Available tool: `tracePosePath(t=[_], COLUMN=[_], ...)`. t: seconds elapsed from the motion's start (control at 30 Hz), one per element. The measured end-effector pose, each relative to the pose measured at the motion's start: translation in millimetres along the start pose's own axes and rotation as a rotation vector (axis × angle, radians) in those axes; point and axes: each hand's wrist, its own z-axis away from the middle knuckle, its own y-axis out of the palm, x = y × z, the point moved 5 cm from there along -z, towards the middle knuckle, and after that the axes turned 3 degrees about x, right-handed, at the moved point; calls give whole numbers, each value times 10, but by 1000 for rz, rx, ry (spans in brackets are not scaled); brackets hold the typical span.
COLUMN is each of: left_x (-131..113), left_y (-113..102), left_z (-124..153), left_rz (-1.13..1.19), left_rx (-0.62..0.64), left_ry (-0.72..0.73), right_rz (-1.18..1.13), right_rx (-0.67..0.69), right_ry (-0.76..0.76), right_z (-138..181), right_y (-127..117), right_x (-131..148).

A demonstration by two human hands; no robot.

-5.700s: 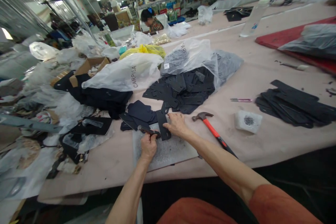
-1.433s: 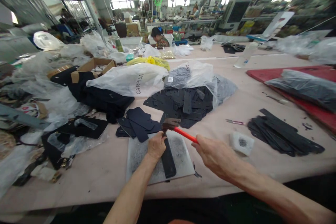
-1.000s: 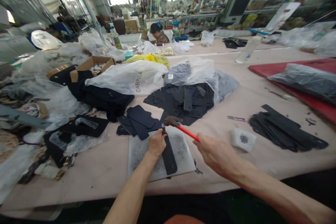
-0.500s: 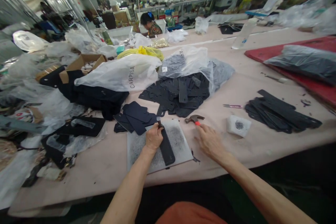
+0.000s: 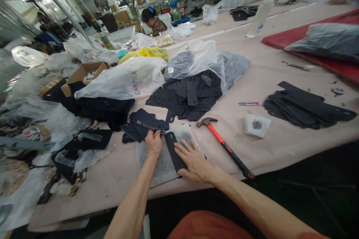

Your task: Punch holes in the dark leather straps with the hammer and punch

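Rust-orange clothing (image 5: 202,226) of the wearer sits nearest, at 6 o'clock. Clock centre: the pale, speckled board (image 5: 150,171) near the front edge of the pinkish table (image 5: 117,175).

Black strip (image 5: 171,147) lies flat on the board, right of centre, long axis roughly 11 to 5 o'clock; a slot shows at its far end. Right hand (image 5: 195,162) is palm down at 4 o'clock with fingers spread, fingertips resting on the strip's right edge. Left hand (image 5: 153,143) at 10 o'clock pinches one end of a slim metal tool (image 5: 144,124), which is tilted well off upright, its shaft pointing to 10 o'clock. That tool's working tip is too small to make out.

Hammer (image 5: 219,138) lies at 3 o'clock, apart from both hands, head away from the wearer, red-and-black handle running towards 4 o'clock. Beyond it, also near 3: whitish block (image 5: 249,125) with a dark smudge. Overlapping dark pieces (image 5: 161,124) lie at 11 o'clock, partly behind the tool.

Farther out: stacked black strips (image 5: 305,104) and pink-handled snips (image 5: 254,104), both about 2 o'clock; loose heap of black pieces (image 5: 193,93), 12 to 1; white bag lettered CARPISA (image 5: 117,80), 11; red board (image 5: 280,39), 2; clear bottle (image 5: 256,22), 1.

Farthest noted: another person in a patterned top (image 5: 159,25), near 12 o'clock.
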Motion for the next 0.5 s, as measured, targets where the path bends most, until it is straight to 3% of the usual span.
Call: tracePosePath(t=[0.17, 0.37, 0.5], left_x=[-91, -152, -111], left_y=[-196, -50, 14], left_z=[341, 590, 560], left_rz=[-105, -34, -7], left_rx=[65, 215, 223], left_ry=[63, 138, 153], right_rz=[52, 90, 42], right_rx=[37, 12, -23], right_ry=[-54, -89, -68], right_z=[-152, -690, -646], right_y=[-99, -250, -253], right_x=[-152, -370, -425])
